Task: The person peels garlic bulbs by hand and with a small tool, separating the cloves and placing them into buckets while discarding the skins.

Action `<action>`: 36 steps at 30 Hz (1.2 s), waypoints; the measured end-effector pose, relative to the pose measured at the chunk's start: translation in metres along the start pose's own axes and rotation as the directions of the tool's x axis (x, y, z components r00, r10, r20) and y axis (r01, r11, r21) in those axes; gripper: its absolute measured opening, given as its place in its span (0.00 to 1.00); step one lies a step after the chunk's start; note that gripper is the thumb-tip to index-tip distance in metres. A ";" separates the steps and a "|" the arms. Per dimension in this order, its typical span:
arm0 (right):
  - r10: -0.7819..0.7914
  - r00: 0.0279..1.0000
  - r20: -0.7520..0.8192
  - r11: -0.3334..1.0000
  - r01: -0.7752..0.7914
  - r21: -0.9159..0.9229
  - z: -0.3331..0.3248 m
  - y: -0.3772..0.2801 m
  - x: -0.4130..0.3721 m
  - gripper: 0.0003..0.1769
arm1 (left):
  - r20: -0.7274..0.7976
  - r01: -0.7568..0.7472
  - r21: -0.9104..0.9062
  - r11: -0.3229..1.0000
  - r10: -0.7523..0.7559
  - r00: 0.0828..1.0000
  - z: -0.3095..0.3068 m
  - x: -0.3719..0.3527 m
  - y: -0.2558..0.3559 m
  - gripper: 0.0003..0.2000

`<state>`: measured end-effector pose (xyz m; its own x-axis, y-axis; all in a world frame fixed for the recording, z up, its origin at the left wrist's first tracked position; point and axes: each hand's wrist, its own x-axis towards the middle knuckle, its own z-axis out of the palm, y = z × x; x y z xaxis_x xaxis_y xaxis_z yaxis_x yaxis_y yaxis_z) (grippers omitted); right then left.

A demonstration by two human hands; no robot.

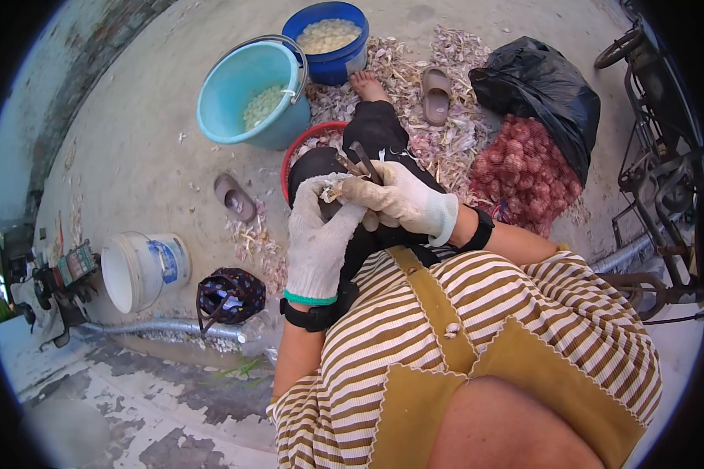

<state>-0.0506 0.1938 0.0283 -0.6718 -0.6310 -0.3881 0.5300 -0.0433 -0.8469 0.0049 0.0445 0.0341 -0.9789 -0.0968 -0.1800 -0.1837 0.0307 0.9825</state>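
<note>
Garlic (332,190), to judge by its pale papery look, sits between the two gloved hands at the centre of the frame, just over the dark trousers (317,165). The left hand (321,230) pinches it in curled fingers; the right hand (403,197) grasps a slim dark tool (365,162) that slants toward the top of the frame, its fingers close against the same piece. Whether the tool has a cutting edge cannot be told. A slip looks the likeliest trouble: if the tool is sharp and skids on dry skin, it could catch the left thumb, since the hands touch. Bulky knit might also blunt the feel of so small a piece, and a weak pinch could drop it into the red basin (285,168) or among the peelings (455,148) strewn across the upper middle, where it would be easily lost. The light-blue bucket (285,131), upper left of centre, stands near the left knee, so a sudden outward swing of that leg could jolt it and spill its pale cloves (264,107).
</note>
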 end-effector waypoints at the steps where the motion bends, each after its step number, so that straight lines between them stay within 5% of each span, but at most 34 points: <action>1: 0.013 1.000 -0.012 1.000 -0.013 0.006 0.001 0.000 -0.001 0.23 | 0.007 -0.016 0.038 0.999 0.016 1.000 -0.001 0.001 -0.001 0.13; 4: -0.021 0.998 -0.062 1.000 0.022 0.022 0.006 0.006 0.001 0.25 | 0.026 0.065 -0.134 0.989 -0.062 0.998 -0.001 0.003 0.001 0.11; 8: -0.049 0.995 -0.091 0.997 0.043 -0.066 0.006 0.018 0.006 0.27 | 0.015 0.038 -0.057 0.998 -0.037 0.999 -0.008 0.004 -0.021 0.11; 10: -0.065 0.992 -0.107 0.977 0.042 -0.208 0.007 0.017 0.005 0.29 | 0.012 -0.106 -0.031 0.994 0.107 0.994 -0.009 0.003 -0.029 0.11; 14: 0.007 0.999 -0.041 0.999 -0.008 -0.039 0.006 0.005 0.003 0.27 | 0.014 -0.005 -0.053 0.999 0.006 1.000 -0.013 0.000 -0.018 0.15; 16: 0.075 0.997 0.022 0.995 -0.073 -0.071 -0.005 0.005 0.011 0.25 | -0.027 0.050 -0.310 0.949 -0.062 0.998 -0.015 -0.005 -0.012 0.22; 21: 0.193 0.964 0.182 0.972 -0.162 -0.172 -0.008 0.002 0.008 0.28 | -0.027 -0.013 -0.071 0.997 0.011 1.000 -0.013 -0.006 -0.018 0.23; 23: 0.036 0.995 0.090 0.983 -0.052 0.176 0.004 -0.001 0.002 0.28 | -0.099 -0.069 -0.025 0.997 0.067 0.993 -0.007 -0.007 -0.019 0.18; 27: 0.003 0.998 0.069 0.961 -0.022 0.274 -0.008 0.018 0.007 0.35 | -0.228 -0.079 -0.141 0.987 0.046 0.973 0.002 -0.004 -0.020 0.14; 32: -0.156 0.986 -0.057 0.979 0.162 0.121 0.011 0.022 0.005 0.19 | -0.327 -0.086 -0.163 0.983 0.028 0.945 0.013 0.000 -0.022 0.15; 34: -0.209 0.973 -0.098 0.974 0.216 0.068 0.015 0.027 0.013 0.19 | -0.304 -0.207 -0.002 0.978 0.197 0.932 0.020 0.001 -0.026 0.14; 36: -0.214 0.972 -0.095 0.977 0.212 -0.036 0.013 0.026 0.016 0.19 | -0.252 -0.141 -0.012 0.990 0.133 0.958 0.013 -0.001 -0.028 0.13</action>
<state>-0.0409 0.1729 0.0053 -0.8156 -0.5309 -0.2302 0.3565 -0.1476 -0.9226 0.0103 0.0563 0.0058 -0.9400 -0.3399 -0.0294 -0.0427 0.0318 0.9986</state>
